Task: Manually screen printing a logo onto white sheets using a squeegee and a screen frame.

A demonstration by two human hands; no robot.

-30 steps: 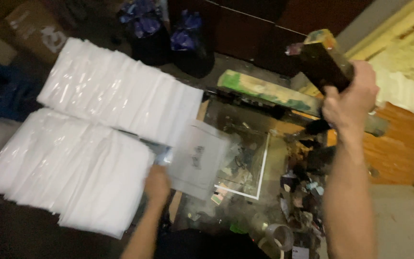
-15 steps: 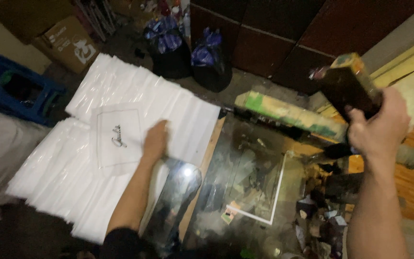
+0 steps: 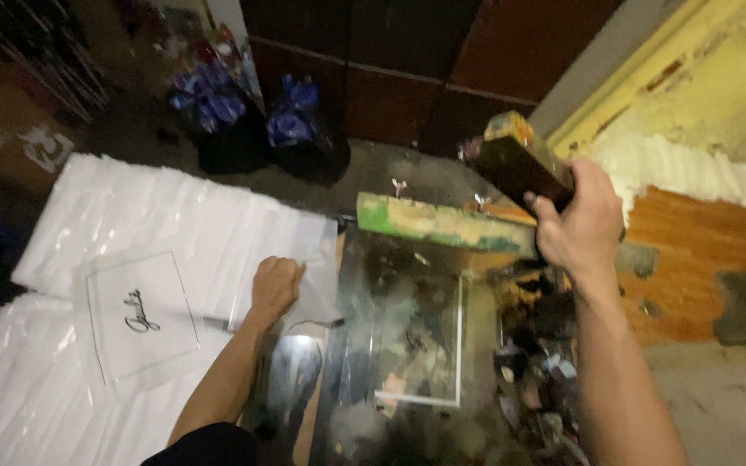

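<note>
My right hand (image 3: 582, 226) is raised and holds a dark wooden block with a paint-stained end (image 3: 518, 160) above the work surface. My left hand (image 3: 274, 285) is closed and rests at the edge of the white plastic sheets (image 3: 218, 233), beside a clear printed sheet (image 3: 135, 315) that lies flat on the stack. Whether the fingers pinch a sheet cannot be made out. Below my right hand lies a glass printing frame (image 3: 403, 336) smeared with ink, with a green paint-stained bar (image 3: 442, 223) along its far edge.
Rows of overlapping white plastic sheets (image 3: 36, 388) cover the left side. Two dark bags with blue contents (image 3: 300, 129) stand at the back. A cardboard box (image 3: 10, 138) is at far left. Ink-stained clutter (image 3: 537, 388) lies right of the frame.
The clear printed sheet went from my left hand above the frame to lying on the white stack. My left hand drew back toward the stack's edge. The right hand stayed raised with the block.
</note>
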